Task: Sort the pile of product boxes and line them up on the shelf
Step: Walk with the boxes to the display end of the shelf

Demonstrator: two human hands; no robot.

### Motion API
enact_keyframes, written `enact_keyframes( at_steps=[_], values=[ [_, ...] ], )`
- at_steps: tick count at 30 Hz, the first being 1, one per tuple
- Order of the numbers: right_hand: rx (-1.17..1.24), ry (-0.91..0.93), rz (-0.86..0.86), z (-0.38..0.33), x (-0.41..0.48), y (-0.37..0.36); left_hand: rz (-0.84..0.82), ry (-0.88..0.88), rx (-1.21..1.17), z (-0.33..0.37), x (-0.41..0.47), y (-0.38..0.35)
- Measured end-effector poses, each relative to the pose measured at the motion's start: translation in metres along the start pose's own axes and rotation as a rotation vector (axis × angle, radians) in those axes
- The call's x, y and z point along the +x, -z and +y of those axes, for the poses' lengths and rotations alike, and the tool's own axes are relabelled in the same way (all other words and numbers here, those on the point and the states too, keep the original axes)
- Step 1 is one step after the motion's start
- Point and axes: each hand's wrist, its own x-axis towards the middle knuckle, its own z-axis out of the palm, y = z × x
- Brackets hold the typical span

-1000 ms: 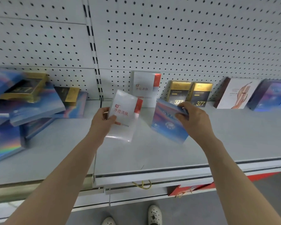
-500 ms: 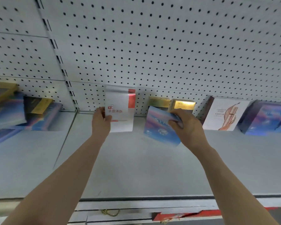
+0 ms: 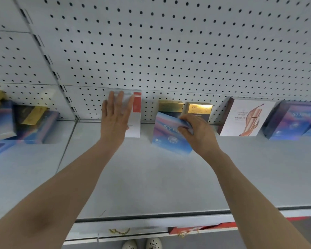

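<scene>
Presently, left hand (image 3: 115,119): spread flat, nothing gripped, white red-striped carton (image 3: 134,114) pressed upright against perforated backboard (image 3: 169,51).
Right hand (image 3: 199,133): iridescent blue box (image 3: 169,133) clenched, held tilted.
Risk: carton may be toppled if released unbalanced.

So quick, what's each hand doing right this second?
Left hand: open, palm flat against the white box.
Right hand: closed, holding the blue box.

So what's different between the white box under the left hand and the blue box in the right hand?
The white box has a red stripe and stands upright against the pegboard; the blue box is shimmery blue-pink and tilted, out in front of the row. The left hand lies flat and open on the white box; the right hand grips the blue box's top corner. Both are flat, rectangular product boxes.
</scene>
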Motion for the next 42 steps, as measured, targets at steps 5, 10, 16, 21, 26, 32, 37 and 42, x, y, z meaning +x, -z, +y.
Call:
enact_keyframes(
  at_steps=[5,10,16,21,26,32,37,42],
  values=[
    [0.016,-0.033,0.000,0.006,-0.009,0.012,0.078,-0.031,-0.005,0.007,0.000,0.010],
    [-0.010,-0.092,0.038,0.035,-0.034,0.051,0.157,-0.171,-0.178,0.041,0.004,0.023],
    [-0.053,-0.212,0.050,0.103,-0.065,0.105,0.102,-0.363,-0.327,0.135,0.021,0.045],
    [-0.063,-0.237,0.060,0.186,-0.079,0.150,0.137,-0.512,-0.303,0.238,0.052,0.048],
    [-0.090,-0.223,0.030,0.277,-0.084,0.207,0.103,-0.560,-0.343,0.356,0.087,0.044],
    [-0.108,-0.195,-0.032,0.376,-0.076,0.267,0.065,-0.594,-0.351,0.475,0.131,0.041],
    [-0.112,-0.173,-0.065,0.449,-0.066,0.304,0.062,-0.626,-0.326,0.542,0.163,0.031],
    [-0.107,-0.146,-0.069,0.508,-0.054,0.336,0.040,-0.625,-0.299,0.593,0.178,0.020]
  ],
)
